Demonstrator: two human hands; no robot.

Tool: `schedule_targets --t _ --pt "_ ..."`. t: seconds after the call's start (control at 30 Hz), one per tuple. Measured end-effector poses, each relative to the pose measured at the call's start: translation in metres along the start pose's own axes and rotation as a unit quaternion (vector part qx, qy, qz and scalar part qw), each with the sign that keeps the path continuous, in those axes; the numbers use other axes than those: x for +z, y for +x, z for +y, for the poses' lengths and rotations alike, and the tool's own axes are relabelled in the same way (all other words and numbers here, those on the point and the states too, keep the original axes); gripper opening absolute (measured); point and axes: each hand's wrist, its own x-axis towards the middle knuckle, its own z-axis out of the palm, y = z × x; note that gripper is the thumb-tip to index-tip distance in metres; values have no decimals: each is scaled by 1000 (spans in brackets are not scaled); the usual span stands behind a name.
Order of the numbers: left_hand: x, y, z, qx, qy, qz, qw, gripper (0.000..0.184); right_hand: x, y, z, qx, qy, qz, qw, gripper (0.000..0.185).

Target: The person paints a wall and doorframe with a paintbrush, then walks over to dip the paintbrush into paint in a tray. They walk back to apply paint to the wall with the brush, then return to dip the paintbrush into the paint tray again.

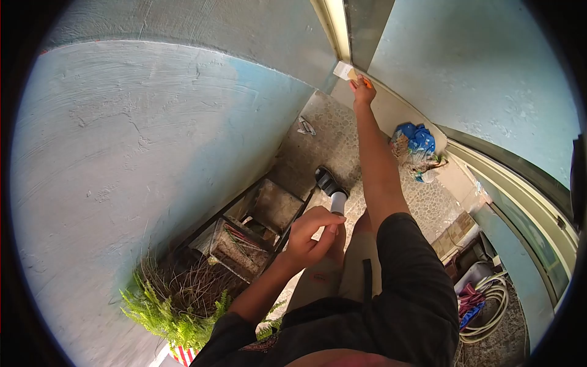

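My right hand, at the end of my outstretched arm, grips a paintbrush with an orange-tipped handle. The pale bristle end is beside the lower end of a cream frame, near the corner of the walls. Whether the bristles touch the surface cannot be made out. My left hand is held in front of my body with its fingers curled and the thumb against them; anything inside is hidden. The wall on the left is pale, with bluer paint toward the corner.
Metal racks stand along the left wall, beside a fern. A blue bag with debris lies on the right. A coiled hose is at lower right. My sandalled foot is on the pebbled floor.
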Motion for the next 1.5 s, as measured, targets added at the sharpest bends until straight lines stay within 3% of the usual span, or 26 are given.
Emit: schedule_targets --t 0.07,0.23,0.27,0.33,0.37,0.43,0.5,0.57,0.67,0.73,0.83,0.87,1.03,1.17,1.37,1.43,1.5 --pt "-1 -1 0 5 13 1 1000 16 10 1 3 9 37 17 999 22" --pt "2 -10 0 -61 -23 8 998 18 18 -40 -68 -10 152 -179 972 20" --pt "4 -8 -1 -57 -25 9 998 18 23 -55 -92 -13 151 -181 972 20" --pt "9 -7 2 -56 -35 6 998 18 31 -91 -134 -19 234 -313 920 20" --pt "11 -8 5 -59 -36 6 998 18 38 -106 -149 -18 233 -311 921 20" --pt "13 -2 9 -51 -27 -6 998 17 59 -127 -171 -13 349 -422 837 20" --pt "13 4 13 -24 -16 -8 1000 18 72 -134 -166 -29 307 -420 853 20" --pt "12 7 19 2 -5 -7 1000 19 68 -125 -132 31 280 -370 885 20" --pt "12 10 28 17 -5 0 1000 19 25 -101 -79 34 206 -234 949 20" --pt "10 9 37 9 2 -12 1000 18 2 -88 -43 20 106 -72 992 20" --pt "11 6 53 35 12 -22 999 17 19 -113 -53 22 32 -40 998 24" --pt "10 5 60 42 14 -20 999 17 30 -122 -61 3 46 -90 995 24" --pt "2 -4 102 10 -8 -68 998 17 113 -285 -201 -118 85 -141 979 23" --pt "-9 -8 140 114 12 -75 991 18 163 -400 -305 -199 102 -205 953 22" --pt "-48 -13 205 153 64 -34 986 17 208 -473 -412 -263 248 -377 853 23" --pt "-59 -15 218 174 81 4 981 16 217 -463 -410 -249 249 -407 843 25" --pt "-65 -18 222 190 78 23 978 16 220 -430 -381 -152 253 -409 863 25"
